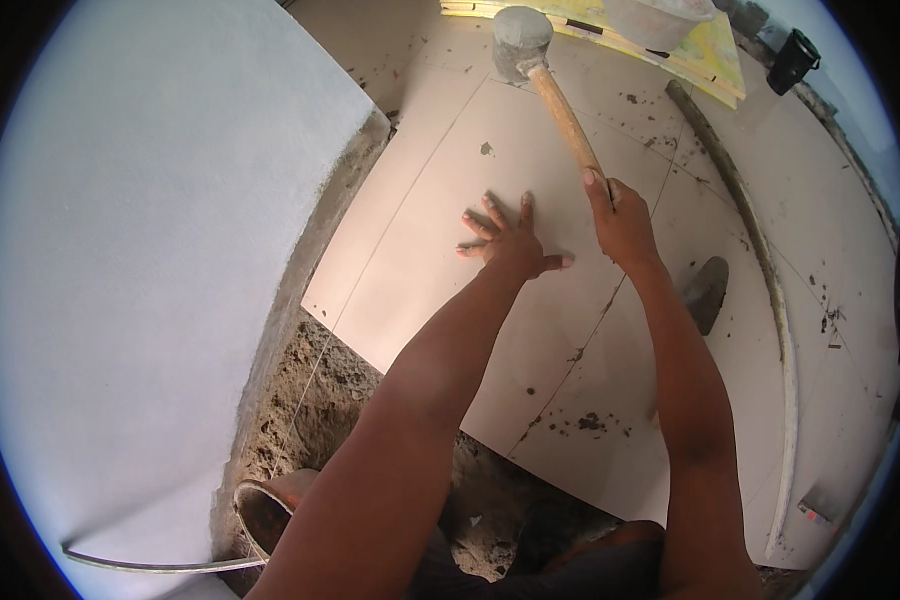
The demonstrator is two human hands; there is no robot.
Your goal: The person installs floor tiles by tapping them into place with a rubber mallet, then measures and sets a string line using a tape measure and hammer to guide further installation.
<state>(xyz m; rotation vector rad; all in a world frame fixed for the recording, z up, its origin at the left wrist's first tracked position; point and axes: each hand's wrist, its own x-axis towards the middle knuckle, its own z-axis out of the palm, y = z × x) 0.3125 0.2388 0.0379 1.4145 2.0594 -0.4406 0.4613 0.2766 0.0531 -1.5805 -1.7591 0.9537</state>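
With fingers spread, my left hand (510, 245) lies flat on a large beige floor tile (420, 270). My right hand (625, 225) grips the wooden handle of a mallet (562, 115). The mallet's thick grey head (521, 42) is at the far end of the handle, beyond my left hand; I cannot tell whether it touches the tile. Beside my right forearm lies a trowel blade (708, 295), its handle hidden behind the arm. A thin line, perhaps a string, runs along the tile's left part and over the bare mortar bed (325, 400).
A white wall (160, 230) stands at the left. A bucket (260, 515) sits on the mortar below it. On the right lies a long straight bar (760, 240). Farther off are a yellow board (705, 60), a whitish tub (660, 20) and a black bucket (793, 62). Crumbs dot the tiles.
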